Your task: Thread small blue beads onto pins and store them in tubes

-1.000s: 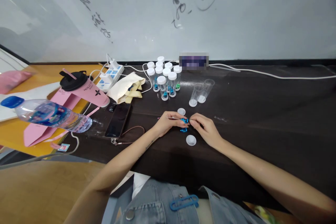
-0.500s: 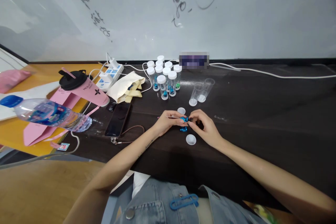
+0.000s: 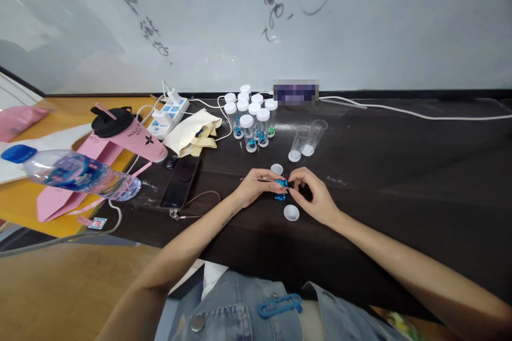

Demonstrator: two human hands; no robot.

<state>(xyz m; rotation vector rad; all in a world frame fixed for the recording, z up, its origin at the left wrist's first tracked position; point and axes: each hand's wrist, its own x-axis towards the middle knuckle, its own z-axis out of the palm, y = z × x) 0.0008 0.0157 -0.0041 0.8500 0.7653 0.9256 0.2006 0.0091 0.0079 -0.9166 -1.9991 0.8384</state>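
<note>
My left hand [image 3: 253, 187] is closed on a small shiny blue figure [image 3: 282, 183], pinched between thumb and fingers; a thin pale stick also lies along this hand. From the other side, my right hand [image 3: 314, 194] pinches a tiny dark piece [image 3: 290, 184] against the figure's right end. Just below the fingers, another shiny blue piece [image 3: 280, 197] shows; whether it rests on the table or joins the figure I cannot tell. A white cap [image 3: 292, 213] lies near my right hand, and a second white cap [image 3: 277, 169] lies beyond my left fingertips.
Several white-capped clear tubes [image 3: 250, 136] with small blue or green items stand at the back. Two uncapped clear tubes [image 3: 299, 144] stand right of them. Leftward are a phone [image 3: 180, 184], a cloth pouch [image 3: 188, 133], a power strip [image 3: 172, 114], a pink cup [image 3: 134, 138] and a water bottle [image 3: 80, 173].
My right fingers have shifted slightly and the dark piece between them and the blue figure shows more clearly. My left hand has stayed nearly still with its hold on the figure.
</note>
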